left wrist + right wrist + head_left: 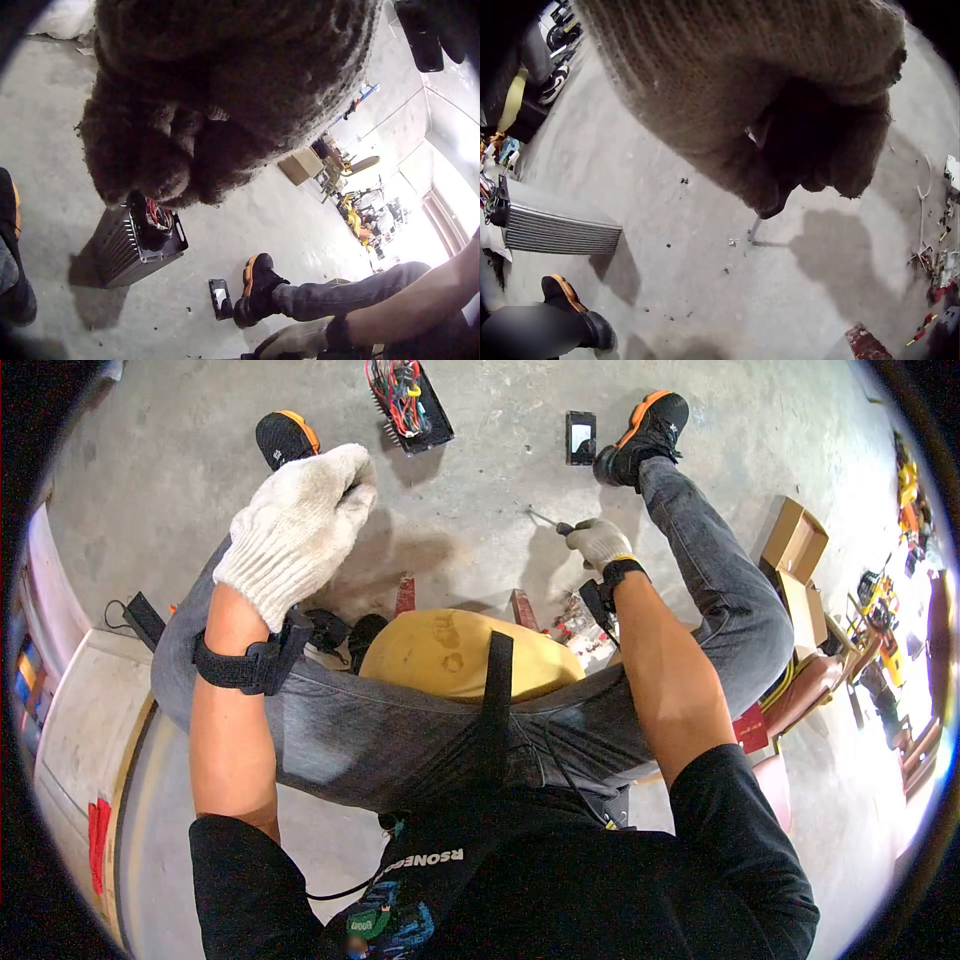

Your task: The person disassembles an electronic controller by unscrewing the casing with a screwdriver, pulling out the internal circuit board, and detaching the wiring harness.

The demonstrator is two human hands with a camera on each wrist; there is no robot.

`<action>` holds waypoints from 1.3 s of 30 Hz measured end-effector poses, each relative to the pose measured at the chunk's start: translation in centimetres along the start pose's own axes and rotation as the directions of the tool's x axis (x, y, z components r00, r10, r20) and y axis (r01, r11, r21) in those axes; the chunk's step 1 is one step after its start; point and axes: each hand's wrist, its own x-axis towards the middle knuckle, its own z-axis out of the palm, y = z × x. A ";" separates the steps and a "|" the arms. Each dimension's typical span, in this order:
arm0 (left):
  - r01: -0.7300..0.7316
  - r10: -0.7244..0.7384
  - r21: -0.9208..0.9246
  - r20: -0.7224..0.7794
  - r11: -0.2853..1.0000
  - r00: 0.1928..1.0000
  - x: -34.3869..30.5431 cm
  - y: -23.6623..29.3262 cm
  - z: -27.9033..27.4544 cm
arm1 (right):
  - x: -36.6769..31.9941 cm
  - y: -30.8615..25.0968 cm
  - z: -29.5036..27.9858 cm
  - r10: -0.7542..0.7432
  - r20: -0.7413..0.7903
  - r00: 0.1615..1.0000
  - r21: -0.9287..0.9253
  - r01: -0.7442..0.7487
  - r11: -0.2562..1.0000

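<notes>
My gloved right hand [600, 543] grips a screwdriver [545, 518] by its dark handle, the thin shaft slanting away over the concrete floor. In the right wrist view the fingers wrap the handle and the screwdriver shaft [754, 229] shows beneath them, near several tiny dark bits [733, 242] on the floor. My gloved left hand [303, 525] is raised high over my left leg, fingers curled in toward the thumb. Nothing shows between those fingers [161, 161] in the left wrist view; the inside of the hand is in dark shadow.
A black finned metal case [432, 422] full of coloured wires stands on the floor ahead. A small black rectangular device [580, 438] lies by my right shoe [650, 435]. Below me is a yellow seat [450, 655]. An open cardboard box [795, 540] and clutter lie at the right.
</notes>
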 end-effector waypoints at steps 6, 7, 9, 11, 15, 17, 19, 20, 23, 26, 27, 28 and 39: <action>0.036 -0.036 0.020 0.021 0.999 0.999 0.1 0.1 0.0 | 0.4 0.2 0.0 0.019 0.010 1.000 -0.015 -0.019 1.000; 0.014 -0.015 0.033 0.009 0.999 1.000 0.1 0.0 0.0 | 0.4 0.1 -0.1 0.017 0.015 1.000 -0.011 -0.017 1.000; -0.006 0.006 0.045 -0.003 0.999 1.000 0.1 -0.2 0.1 | 0.3 0.0 -0.1 0.016 0.020 1.000 -0.008 -0.015 1.000; -0.037 0.038 0.034 -0.013 0.999 0.999 0.1 -0.4 0.2 | -0.3 -0.4 -0.2 -0.021 -0.006 1.000 0.019 0.021 1.000; -0.021 0.021 0.037 -0.002 0.999 1.000 0.0 -0.2 0.1 | 0.0 -0.5 0.3 -0.061 -0.019 0.998 0.036 0.062 0.997; -0.031 0.032 0.024 -0.019 0.999 0.999 0.0 -0.3 0.2 | 0.1 -0.6 0.6 -0.060 -0.036 0.998 0.044 0.062 0.997; -0.039 0.039 0.026 -0.024 0.999 0.999 -0.1 -0.2 0.2 | 0.2 -0.6 0.8 -0.053 -0.037 0.998 0.041 0.055 0.998; -0.047 0.048 0.028 -0.030 0.999 0.998 -0.1 -0.2 0.2 | 0.2 -0.6 0.8 -0.046 -0.039 0.998 0.039 0.047 0.998; -0.042 0.043 0.032 -0.025 0.999 0.999 -0.1 -0.2 0.2 | 0.6 -0.5 0.8 -0.046 -0.009 0.999 0.039 0.046 0.998; -0.045 0.047 0.052 -0.029 0.998 0.999 -0.2 -0.2 0.3 | 0.9 -0.4 0.9 -0.051 -0.011 0.999 0.039 0.052 0.998; -0.044 0.046 0.052 -0.029 0.998 0.999 -0.2 -0.3 0.4 | 1.0 -0.3 0.9 -0.052 -0.011 0.999 0.039 0.053 0.998; -0.055 0.057 0.047 -0.038 0.997 0.998 -0.3 -0.3 0.4 | 0.7 -0.4 0.8 -0.050 -0.013 0.999 0.049 0.051 0.998; -0.050 0.050 0.016 -0.030 0.999 0.998 -0.3 -0.7 0.2 | -4.6 -2.9 -3.5 -0.180 -0.089 0.980 0.083 0.187 0.979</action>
